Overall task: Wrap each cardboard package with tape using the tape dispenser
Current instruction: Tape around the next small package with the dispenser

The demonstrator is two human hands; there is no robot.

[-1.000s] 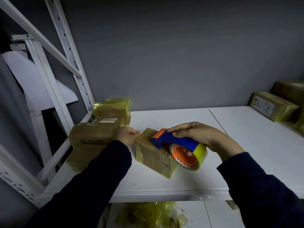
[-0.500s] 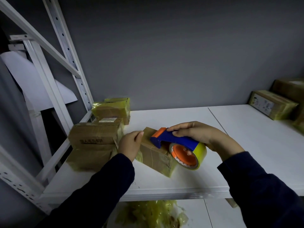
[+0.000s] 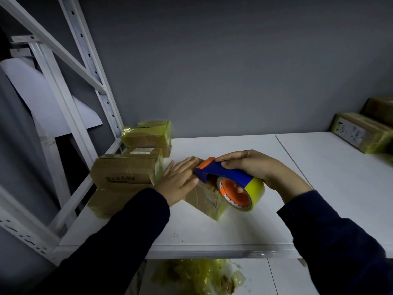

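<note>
Now left hand [image 3: 180,179] flat on package [image 3: 209,200]; right hand [image 3: 253,167] grips dispenser [image 3: 225,174].

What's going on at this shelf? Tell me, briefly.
A person is taping a small cardboard box on the white shelf. The left hand lies flat on top of the box, holding it down. The right hand grips a blue and orange tape dispenser, whose front end is on the box. A stack of taped boxes sits to the left.
</note>
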